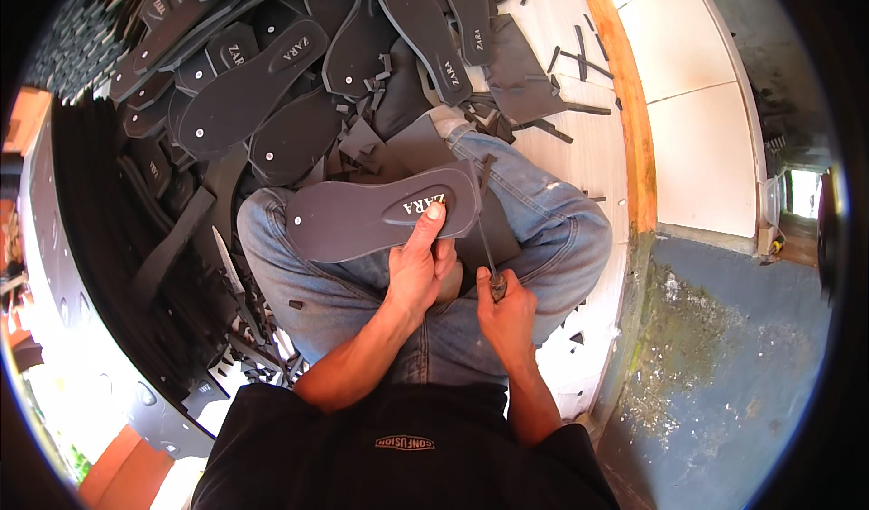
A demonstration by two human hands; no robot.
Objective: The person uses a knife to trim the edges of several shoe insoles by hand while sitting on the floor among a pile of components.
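My left hand [421, 261] grips a dark grey sandal sole [348, 216] by its heel end, thumb on top over the pale lettering and fingers underneath. The sole lies level above my crossed legs, toe end to the left. Closed around a worn handle, my right hand [507, 320] holds a thin-bladed knife [490, 255]. Its blade points up and away, along the heel edge of the sole; I cannot tell whether it touches. A thin dark strip [488, 173] stands out by the heel's far corner.
Beyond my legs [557, 198] lies a heap of similar soles [253, 85]. Foam offcuts [584, 65] are scattered on the pale floor at right, bounded by a wooden edge [625, 103]. Dark sheets [118, 238] are stacked at left, near a pointed blade-like piece [228, 261].
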